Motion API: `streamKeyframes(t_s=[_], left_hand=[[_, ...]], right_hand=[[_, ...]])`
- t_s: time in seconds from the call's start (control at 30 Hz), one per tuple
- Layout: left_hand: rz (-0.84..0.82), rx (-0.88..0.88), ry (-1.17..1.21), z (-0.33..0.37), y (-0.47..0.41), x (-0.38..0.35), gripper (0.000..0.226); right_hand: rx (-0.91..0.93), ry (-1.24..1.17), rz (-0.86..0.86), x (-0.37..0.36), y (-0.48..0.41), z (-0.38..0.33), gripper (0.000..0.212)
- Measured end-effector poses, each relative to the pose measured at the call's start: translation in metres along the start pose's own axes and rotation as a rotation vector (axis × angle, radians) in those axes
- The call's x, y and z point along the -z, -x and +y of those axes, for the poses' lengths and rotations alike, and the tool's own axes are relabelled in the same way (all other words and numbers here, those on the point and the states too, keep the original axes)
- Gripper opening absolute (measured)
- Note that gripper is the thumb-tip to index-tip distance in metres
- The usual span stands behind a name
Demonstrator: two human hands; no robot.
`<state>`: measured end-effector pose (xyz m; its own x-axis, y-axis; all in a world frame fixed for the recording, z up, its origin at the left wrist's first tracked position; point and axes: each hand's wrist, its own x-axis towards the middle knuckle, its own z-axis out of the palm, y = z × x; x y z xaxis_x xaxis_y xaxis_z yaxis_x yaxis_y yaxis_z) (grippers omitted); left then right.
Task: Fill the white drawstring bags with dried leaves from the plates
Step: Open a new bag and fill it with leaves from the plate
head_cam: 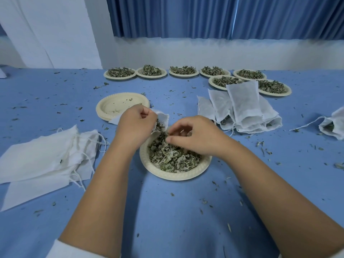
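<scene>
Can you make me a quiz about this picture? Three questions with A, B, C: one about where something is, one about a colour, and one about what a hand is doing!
1. Where does the pile of empty bags lie?
A. to the left of the near plate
B. on the floor
C. under the near plate

2. What colour is the table cover?
A. red
B. blue
C. yellow

3. What is the left hand doing?
A. lying flat on the table
B. lifting a plate
C. gripping a white bag

Answers:
1 A: the flat bags lie at the person's left.
2 B: blue shows all round the near plate.
3 C: its fingers curl round the bag's mouth, above the dried leaves.
</scene>
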<state>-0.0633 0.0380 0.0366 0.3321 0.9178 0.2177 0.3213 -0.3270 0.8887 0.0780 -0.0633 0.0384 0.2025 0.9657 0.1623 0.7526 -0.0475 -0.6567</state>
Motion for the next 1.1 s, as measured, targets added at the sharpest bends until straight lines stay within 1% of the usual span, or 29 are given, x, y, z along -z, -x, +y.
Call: streamKeyframes(t_s=[0.07, 0.13, 0.27, 0.33, 0.43, 0.53, 0.6, 0.77, 0.9, 0.93, 1.0, 1.1], left_hand=[[0.033, 0.008, 0.007, 0.000, -0.001, 0.001, 0.017], [0.033, 0.010, 0.002, 0.000, -0.001, 0.001, 0.018], [-0.014, 0.017, 0.013, 0.001, 0.001, 0.000, 0.017], [-0.027, 0.026, 0.055, 0.003, 0.002, -0.001, 0.017], [-0.016, 0.043, 0.050, 0.002, 0.002, 0.000, 0.017], [-0.002, 0.038, 0.027, 0.000, 0.001, 0.001, 0.013], [0.008, 0.025, 0.022, 0.000, 0.001, 0.001, 0.012], [-0.024, 0.019, 0.038, 0.001, 0.001, 0.000, 0.011], [-0.117, 0.021, 0.061, 0.008, 0.005, -0.002, 0.013], [-0.145, 0.034, 0.097, 0.009, 0.005, -0.003, 0.014], [-0.185, 0.053, 0.133, 0.011, 0.006, -0.003, 0.016], [-0.214, 0.061, 0.120, 0.010, 0.005, -0.002, 0.019]], right_hand=[[0.018, 0.069, -0.172, 0.003, 0.003, -0.001, 0.034], [0.054, 0.126, -0.250, 0.002, 0.005, -0.002, 0.038], [0.087, 0.256, -0.204, -0.004, 0.003, -0.001, 0.032], [0.084, 0.259, -0.190, -0.005, 0.003, -0.001, 0.031], [0.069, 0.239, -0.169, -0.005, 0.001, 0.000, 0.028], [0.042, 0.176, -0.110, -0.002, 0.001, 0.000, 0.023], [0.018, 0.079, -0.047, 0.002, 0.000, 0.001, 0.020], [-0.032, -0.281, 0.123, 0.010, -0.003, 0.000, 0.026], [-0.091, -0.592, 0.211, 0.007, -0.004, 0.000, 0.023], [-0.118, -0.623, 0.219, 0.005, -0.004, 0.000, 0.023], [-0.157, -0.606, 0.240, 0.002, -0.005, 0.001, 0.024], [-0.122, -0.459, 0.285, -0.002, -0.007, 0.004, 0.028]])
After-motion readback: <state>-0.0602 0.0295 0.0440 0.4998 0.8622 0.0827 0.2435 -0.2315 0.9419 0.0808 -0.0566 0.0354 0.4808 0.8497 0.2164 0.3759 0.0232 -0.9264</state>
